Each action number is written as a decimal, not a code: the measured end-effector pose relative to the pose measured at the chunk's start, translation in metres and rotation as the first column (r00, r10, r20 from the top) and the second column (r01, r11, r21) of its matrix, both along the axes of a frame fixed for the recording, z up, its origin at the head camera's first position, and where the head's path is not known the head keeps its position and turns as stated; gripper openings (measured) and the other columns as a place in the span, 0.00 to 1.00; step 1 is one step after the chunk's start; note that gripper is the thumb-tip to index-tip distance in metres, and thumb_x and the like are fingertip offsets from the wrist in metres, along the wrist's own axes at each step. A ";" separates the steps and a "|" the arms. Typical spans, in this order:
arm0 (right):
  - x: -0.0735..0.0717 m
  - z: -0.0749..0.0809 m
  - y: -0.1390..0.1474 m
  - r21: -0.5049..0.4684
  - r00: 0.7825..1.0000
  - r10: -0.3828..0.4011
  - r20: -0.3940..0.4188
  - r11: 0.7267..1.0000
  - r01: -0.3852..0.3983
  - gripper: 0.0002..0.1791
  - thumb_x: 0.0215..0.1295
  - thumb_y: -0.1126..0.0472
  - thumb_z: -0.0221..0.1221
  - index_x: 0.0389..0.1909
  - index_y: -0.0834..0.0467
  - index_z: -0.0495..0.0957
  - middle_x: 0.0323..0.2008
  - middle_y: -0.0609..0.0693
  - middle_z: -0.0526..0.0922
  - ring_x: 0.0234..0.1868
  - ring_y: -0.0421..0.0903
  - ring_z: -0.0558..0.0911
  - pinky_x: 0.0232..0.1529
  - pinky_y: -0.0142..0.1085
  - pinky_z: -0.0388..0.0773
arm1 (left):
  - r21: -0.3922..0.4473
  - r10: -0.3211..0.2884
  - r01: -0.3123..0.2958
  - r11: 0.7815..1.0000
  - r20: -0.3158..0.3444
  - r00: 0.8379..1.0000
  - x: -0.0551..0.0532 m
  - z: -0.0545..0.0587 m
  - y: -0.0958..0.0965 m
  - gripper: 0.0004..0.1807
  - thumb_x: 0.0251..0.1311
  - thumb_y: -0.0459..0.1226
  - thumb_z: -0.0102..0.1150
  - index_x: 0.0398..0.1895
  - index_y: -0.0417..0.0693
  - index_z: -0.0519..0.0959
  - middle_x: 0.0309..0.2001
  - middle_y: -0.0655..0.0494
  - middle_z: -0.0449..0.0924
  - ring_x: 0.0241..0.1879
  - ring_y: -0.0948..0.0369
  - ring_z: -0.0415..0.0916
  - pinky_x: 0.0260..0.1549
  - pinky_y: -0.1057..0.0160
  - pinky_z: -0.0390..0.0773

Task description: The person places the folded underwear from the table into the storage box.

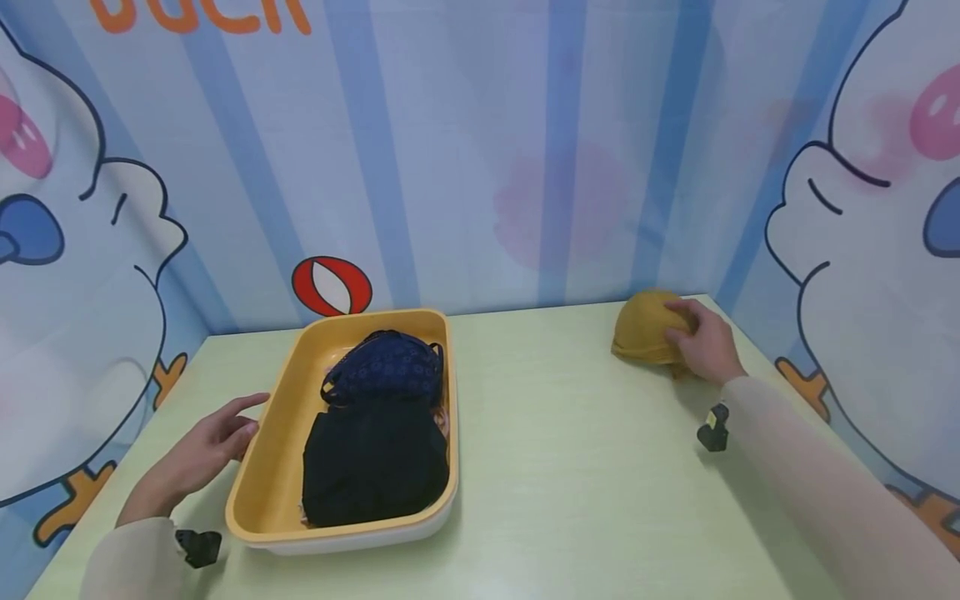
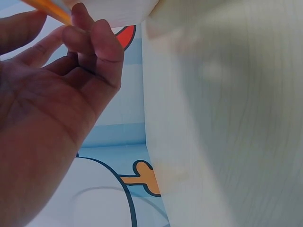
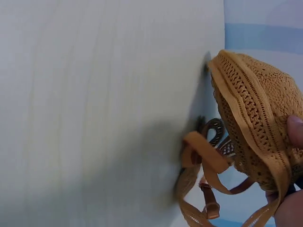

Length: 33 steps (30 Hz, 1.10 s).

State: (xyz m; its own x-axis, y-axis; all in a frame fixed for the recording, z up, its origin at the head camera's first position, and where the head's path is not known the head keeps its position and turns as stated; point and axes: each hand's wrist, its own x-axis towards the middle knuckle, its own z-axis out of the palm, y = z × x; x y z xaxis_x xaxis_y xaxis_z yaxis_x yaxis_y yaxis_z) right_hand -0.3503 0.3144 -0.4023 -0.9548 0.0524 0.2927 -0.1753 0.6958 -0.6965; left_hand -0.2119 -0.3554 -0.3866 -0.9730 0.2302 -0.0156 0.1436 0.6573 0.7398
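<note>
My right hand [image 1: 705,340] grips a mustard-yellow lace bra [image 1: 647,327] at the far right of the table, its cups folded into a dome. In the right wrist view the bra [image 3: 258,111] shows its openwork band, with straps [image 3: 206,153] dangling in loops below it; my thumb [image 3: 296,130] presses the lace. My left hand [image 1: 204,448] is beside a yellow tray [image 1: 262,467], its loosely bent fingertips at the rim on the left side. Inside the tray lie a folded navy patterned bra [image 1: 386,367] and a folded black garment [image 1: 375,462].
The tray stands left of the middle on a pale table [image 1: 540,450]. A striped blue cloth backdrop [image 1: 480,167] with cartoon ducks rises behind the table and along both sides. Small black wrist devices [image 1: 714,427] hang at both sleeves.
</note>
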 end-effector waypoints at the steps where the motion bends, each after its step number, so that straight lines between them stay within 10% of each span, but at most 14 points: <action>1: 0.001 0.002 -0.003 -0.009 1.000 0.009 -0.013 1.000 -0.009 0.23 0.65 0.67 0.56 0.62 0.59 0.69 0.65 0.62 0.65 0.65 0.63 0.61 0.62 0.56 0.57 | 0.003 -0.001 0.001 1.000 0.001 1.000 0.000 0.000 0.000 0.29 0.73 0.41 0.42 0.71 0.37 0.52 0.49 0.36 0.75 0.36 0.55 0.79 0.36 0.62 0.78; 21: 0.012 0.045 -0.054 -0.033 0.970 0.145 -0.196 0.988 -0.154 0.22 0.63 0.66 0.61 0.59 0.56 0.74 0.55 0.59 0.73 0.57 0.58 0.68 0.55 0.52 0.67 | 0.008 0.003 -0.003 1.000 0.012 1.000 0.001 0.000 0.002 0.29 0.73 0.42 0.42 0.71 0.38 0.52 0.48 0.38 0.76 0.36 0.55 0.80 0.37 0.59 0.78; 33: 0.024 0.078 -0.113 0.032 0.852 0.252 -0.459 0.963 -0.268 0.23 0.56 0.68 0.66 0.55 0.54 0.78 0.45 0.55 0.76 0.40 0.49 0.68 0.36 0.41 0.66 | -0.020 0.001 -0.001 1.000 -0.014 1.000 0.000 -0.001 0.000 0.30 0.72 0.43 0.43 0.71 0.38 0.53 0.48 0.39 0.76 0.36 0.55 0.79 0.37 0.59 0.78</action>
State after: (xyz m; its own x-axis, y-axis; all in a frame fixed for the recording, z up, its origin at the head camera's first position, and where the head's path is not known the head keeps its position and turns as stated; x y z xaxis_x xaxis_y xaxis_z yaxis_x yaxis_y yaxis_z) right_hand -0.3259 0.2012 -0.3245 -0.6957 -0.1625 0.6997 -0.6492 0.5592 -0.5156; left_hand -0.2123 -0.3554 -0.3877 -0.9734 0.2289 -0.0065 0.1533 0.6721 0.7244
